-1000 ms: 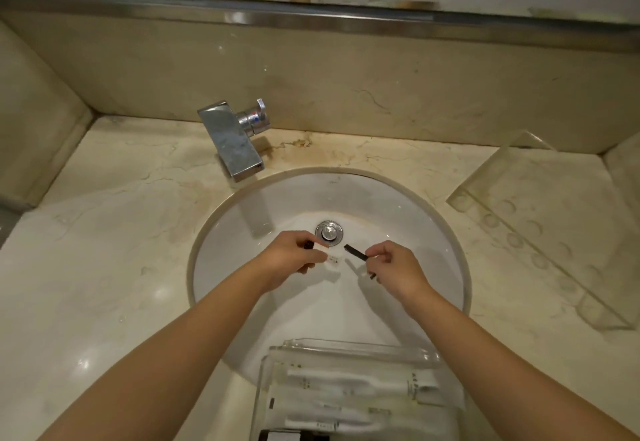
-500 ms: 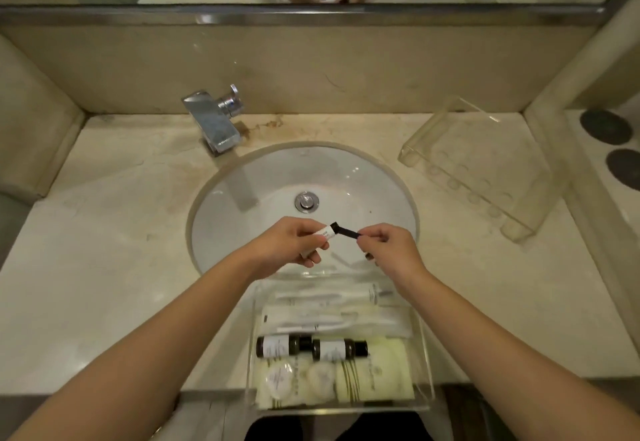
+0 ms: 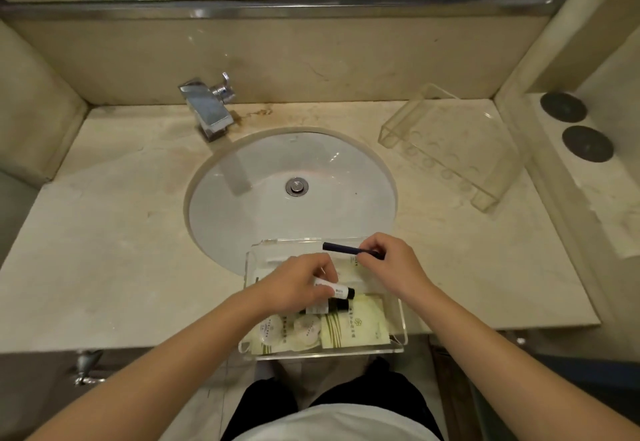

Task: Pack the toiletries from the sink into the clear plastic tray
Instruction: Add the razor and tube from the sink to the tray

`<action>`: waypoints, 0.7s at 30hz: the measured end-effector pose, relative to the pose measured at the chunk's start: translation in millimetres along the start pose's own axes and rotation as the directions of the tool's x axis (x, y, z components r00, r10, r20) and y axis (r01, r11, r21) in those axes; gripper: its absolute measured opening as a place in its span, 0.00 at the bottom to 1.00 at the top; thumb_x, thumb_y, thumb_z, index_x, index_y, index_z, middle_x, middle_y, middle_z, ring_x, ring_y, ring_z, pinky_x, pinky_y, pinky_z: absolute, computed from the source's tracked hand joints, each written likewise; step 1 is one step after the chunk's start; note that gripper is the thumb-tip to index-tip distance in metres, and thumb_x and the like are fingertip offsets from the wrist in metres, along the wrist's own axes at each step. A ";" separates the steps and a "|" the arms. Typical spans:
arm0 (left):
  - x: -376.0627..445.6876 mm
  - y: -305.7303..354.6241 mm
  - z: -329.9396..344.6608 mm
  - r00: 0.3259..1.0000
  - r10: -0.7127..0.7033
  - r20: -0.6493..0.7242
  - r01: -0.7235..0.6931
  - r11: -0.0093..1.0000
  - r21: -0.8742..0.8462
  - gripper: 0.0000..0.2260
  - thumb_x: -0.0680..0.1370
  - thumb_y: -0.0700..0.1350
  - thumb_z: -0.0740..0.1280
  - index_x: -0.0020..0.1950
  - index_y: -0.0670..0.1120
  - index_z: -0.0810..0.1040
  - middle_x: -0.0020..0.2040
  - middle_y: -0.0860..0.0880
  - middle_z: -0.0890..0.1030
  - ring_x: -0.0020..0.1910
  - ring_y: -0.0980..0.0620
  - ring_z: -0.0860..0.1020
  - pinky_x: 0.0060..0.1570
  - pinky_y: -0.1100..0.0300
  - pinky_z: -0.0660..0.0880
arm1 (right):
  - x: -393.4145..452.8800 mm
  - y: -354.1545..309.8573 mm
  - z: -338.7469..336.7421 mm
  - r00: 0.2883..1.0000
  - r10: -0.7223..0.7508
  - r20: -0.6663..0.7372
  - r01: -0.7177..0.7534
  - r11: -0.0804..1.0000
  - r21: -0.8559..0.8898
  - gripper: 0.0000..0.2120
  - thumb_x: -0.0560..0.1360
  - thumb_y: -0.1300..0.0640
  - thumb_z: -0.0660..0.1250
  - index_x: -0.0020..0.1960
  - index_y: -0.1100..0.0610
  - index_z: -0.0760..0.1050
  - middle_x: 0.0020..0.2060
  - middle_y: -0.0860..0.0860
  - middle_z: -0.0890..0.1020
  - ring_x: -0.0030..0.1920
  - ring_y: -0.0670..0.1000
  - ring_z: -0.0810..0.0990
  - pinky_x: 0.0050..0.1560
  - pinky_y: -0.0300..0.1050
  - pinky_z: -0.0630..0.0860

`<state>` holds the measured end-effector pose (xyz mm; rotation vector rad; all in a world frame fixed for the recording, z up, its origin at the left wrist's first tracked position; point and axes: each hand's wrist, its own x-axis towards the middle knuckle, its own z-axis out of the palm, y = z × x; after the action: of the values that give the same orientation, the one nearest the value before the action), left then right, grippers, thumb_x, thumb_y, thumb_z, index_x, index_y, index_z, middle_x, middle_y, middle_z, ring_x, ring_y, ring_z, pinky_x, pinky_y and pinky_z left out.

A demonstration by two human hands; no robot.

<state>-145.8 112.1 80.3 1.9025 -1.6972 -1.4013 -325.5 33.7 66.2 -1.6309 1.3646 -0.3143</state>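
Both hands are now working over the clear plastic tray [image 3: 398, 348] at the near edge of the counter, having come back from the middle of the sink basin [image 3: 294, 212] where they were a second ago. Left hand [image 3: 298, 284] is pinching a small white tube with a black cap [image 3: 337, 291] and lowering it onto the bottles lying in the tray's middle. Right hand [image 3: 388, 260] is gripping a slim dark comb-like stick [image 3: 346, 249], fingers curled round its right end, and is holding it over the tray's far rim.

Basin is looking bare now apart from its drain plug [image 3: 296, 186], so these two seem to be the last items coming out. Already sitting in the tray are long white packets at the far side, round soaps [image 3: 306, 328] and a pale green sachet [image 3: 353, 322] near the front. A second clear tray [image 3: 450, 149] is lying untouched far right. Task is looking nearly finished; only the set-down remains.
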 end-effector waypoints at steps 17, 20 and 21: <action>-19.0 -4.3 41.6 0.997 -0.001 -0.077 0.005 0.998 0.055 0.11 0.70 0.47 0.75 0.47 0.49 0.75 0.39 0.57 0.75 0.34 0.58 0.74 0.35 0.65 0.71 | -43.2 41.7 1.5 0.971 -0.223 0.082 0.238 0.906 -0.350 0.04 0.71 0.56 0.70 0.41 0.48 0.77 0.38 0.44 0.76 0.44 0.48 0.72 0.47 0.43 0.67; -20.0 -7.4 38.7 0.996 0.049 -0.081 -0.040 0.993 0.111 0.11 0.70 0.45 0.73 0.48 0.51 0.73 0.42 0.56 0.75 0.38 0.57 0.72 0.36 0.66 0.67 | -47.2 44.6 -0.3 0.964 -0.250 0.091 0.265 0.887 -0.379 0.03 0.70 0.57 0.70 0.41 0.49 0.78 0.37 0.44 0.78 0.43 0.47 0.73 0.47 0.45 0.68; -20.9 -8.1 38.1 0.994 0.064 -0.086 -0.053 0.991 0.121 0.10 0.71 0.43 0.71 0.49 0.50 0.74 0.41 0.56 0.74 0.37 0.57 0.71 0.36 0.66 0.67 | -48.0 45.3 -0.5 0.962 -0.259 0.092 0.274 0.883 -0.381 0.03 0.70 0.57 0.70 0.41 0.49 0.78 0.36 0.43 0.78 0.43 0.47 0.72 0.46 0.44 0.67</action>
<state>-166.7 148.0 65.1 1.9287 -1.8147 -1.2003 -370.6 78.6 48.4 -2.1565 1.2247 -0.1736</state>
